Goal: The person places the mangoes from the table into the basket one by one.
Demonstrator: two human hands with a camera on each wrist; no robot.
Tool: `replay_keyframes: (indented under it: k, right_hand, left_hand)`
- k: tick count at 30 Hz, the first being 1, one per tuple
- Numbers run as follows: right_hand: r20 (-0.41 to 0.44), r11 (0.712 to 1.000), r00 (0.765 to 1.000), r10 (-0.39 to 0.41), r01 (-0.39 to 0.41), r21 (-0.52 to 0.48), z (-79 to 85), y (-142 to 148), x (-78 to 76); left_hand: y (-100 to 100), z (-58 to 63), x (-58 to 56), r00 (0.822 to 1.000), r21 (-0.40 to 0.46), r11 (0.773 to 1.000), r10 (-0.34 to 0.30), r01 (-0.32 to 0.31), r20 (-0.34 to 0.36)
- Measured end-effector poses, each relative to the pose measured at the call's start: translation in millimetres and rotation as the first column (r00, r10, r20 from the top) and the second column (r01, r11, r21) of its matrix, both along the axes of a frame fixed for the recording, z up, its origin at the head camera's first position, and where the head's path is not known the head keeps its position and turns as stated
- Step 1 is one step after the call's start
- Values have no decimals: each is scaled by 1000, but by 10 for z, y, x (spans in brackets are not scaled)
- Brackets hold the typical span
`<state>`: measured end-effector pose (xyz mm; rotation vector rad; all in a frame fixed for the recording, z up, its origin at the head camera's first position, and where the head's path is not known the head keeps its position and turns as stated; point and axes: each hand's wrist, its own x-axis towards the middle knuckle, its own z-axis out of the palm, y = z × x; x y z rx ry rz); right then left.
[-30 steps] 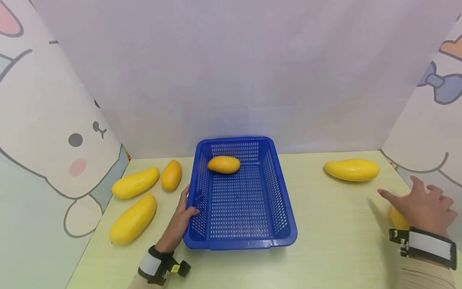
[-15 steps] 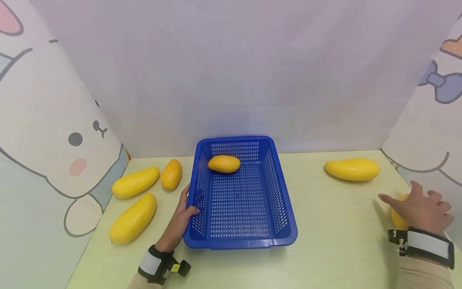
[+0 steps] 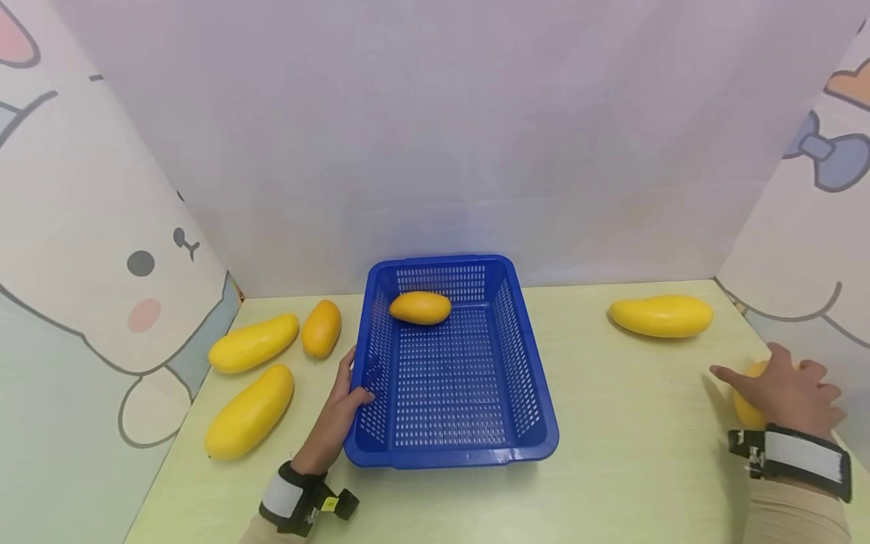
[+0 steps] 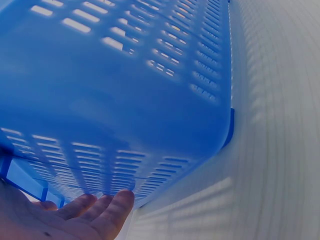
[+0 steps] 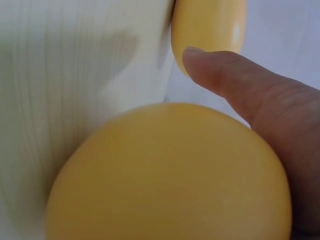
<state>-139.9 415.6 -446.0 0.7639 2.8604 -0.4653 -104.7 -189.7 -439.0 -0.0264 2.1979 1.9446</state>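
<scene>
Right hand [image 3: 794,394] spread wide over a yellow mango [image 3: 748,412], the fruit peeking out at the hand's nine o'clock, left hand [image 3: 336,417] gripping a blue basket [image 3: 448,458] at nine o'clock.

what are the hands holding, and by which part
The left hand holds the blue basket by its left rim and wall. The right hand is at a yellow fruit, with no grip showing.

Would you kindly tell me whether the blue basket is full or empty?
Nearly empty: the blue basket holds just one orange-yellow fruit, toward its far end, and the rest is bare.
</scene>
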Motion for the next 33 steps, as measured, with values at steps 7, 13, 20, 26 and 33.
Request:
replay_keyframes:
  k: [7, 13, 20, 26, 33]
  right_hand:
    - [15, 997, 1000, -25, 26, -79, -7, 17, 1]
    - [36, 995, 999, -41, 44, -89, 7, 19, -14]
    - [47, 997, 998, -52, 54, -61, 10, -3, -22]
    - [43, 997, 998, -49, 52, -63, 12, 2, -8]
    - [0, 997, 999, -34, 34, -63, 51, -12, 4]
  left_hand:
    - [-6, -23, -7, 1000, 1, 1000, 5, -5, 12]
    - [-15, -29, -7, 1000, 1, 1000, -3, 3, 4]
    - [-13, -14, -10, 1000, -9, 1000, -9, 9, 1]
    - [-13, -13, -22, 1000, 5, 1000, -10, 10, 4]
    - [-17, -28, -19, 1000, 2, 1000, -11, 11, 7]
